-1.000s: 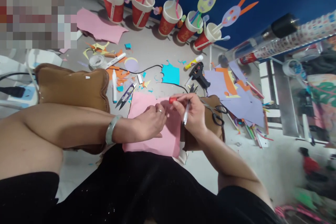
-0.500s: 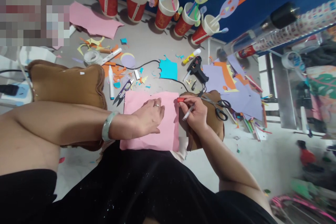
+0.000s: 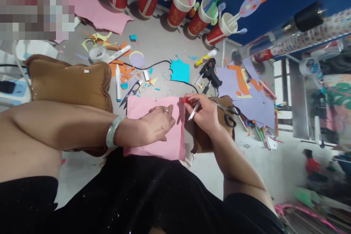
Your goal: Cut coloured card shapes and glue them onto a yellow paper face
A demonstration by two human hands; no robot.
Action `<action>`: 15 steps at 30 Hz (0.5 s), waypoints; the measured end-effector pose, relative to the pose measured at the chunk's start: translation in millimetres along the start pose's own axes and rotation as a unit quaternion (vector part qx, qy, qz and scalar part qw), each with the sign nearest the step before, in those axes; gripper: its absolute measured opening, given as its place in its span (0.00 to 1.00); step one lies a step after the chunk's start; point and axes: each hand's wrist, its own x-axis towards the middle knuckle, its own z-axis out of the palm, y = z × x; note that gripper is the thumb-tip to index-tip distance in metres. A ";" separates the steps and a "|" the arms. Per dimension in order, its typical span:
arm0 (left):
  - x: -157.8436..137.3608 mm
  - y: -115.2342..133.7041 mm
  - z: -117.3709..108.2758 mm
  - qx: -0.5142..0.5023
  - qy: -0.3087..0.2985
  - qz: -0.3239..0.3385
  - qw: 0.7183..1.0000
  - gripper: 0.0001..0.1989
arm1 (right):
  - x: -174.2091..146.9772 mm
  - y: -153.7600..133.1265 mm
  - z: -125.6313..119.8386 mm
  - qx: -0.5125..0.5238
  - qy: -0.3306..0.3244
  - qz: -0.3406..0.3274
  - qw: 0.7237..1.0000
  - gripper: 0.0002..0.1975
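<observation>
A sheet of pink paper (image 3: 153,148) lies in front of my body. My left hand (image 3: 157,124) rests on it, palm down, with fingers stretched toward its right part. Beside the sheet's upper right corner, my right hand (image 3: 204,113) is closed around a clear-barrelled pen (image 3: 194,111), which slants through the fingers. A small red object (image 3: 186,100) shows at the thumb and forefinger; its kind is unclear. Scissors with black handles (image 3: 229,114) lie just right of this hand, on a brown cushion (image 3: 203,142). Small thread snips (image 3: 131,93) lie by the sheet's upper left corner.
A black glue gun (image 3: 211,73), a yellow glue stick (image 3: 205,57), blue paper (image 3: 180,71) and a white marker (image 3: 118,84) lie beyond the sheet. Several red cups (image 3: 179,14) stand at the back. Another brown cushion (image 3: 68,80) is at left, purple paper (image 3: 255,106) at right.
The view has shifted slightly. My right hand has moved a little up and left against the pink sheet's corner, still holding the pen. My left hand stays on the paper, its fingers slightly shifted.
</observation>
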 end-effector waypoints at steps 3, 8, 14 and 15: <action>-0.1 0.4 -2.8 -0.005 -0.002 0.012 1.000 0.37 | 3.9 -0.7 0.3 -0.001 -0.018 -0.001 1.000 0.04; -2.0 1.9 8.6 0.004 0.025 0.011 1.000 0.36 | 6.5 -1.6 4.3 0.011 -0.040 -0.006 0.999 0.05; -1.8 4.9 33.5 0.051 0.092 0.029 0.994 0.35 | 7.9 0.8 13.2 0.023 -0.050 -0.019 0.998 0.04; -1.4 6.0 35.3 0.051 0.094 0.027 0.994 0.37 | 7.8 1.2 14.3 0.024 -0.050 -0.019 0.998 0.04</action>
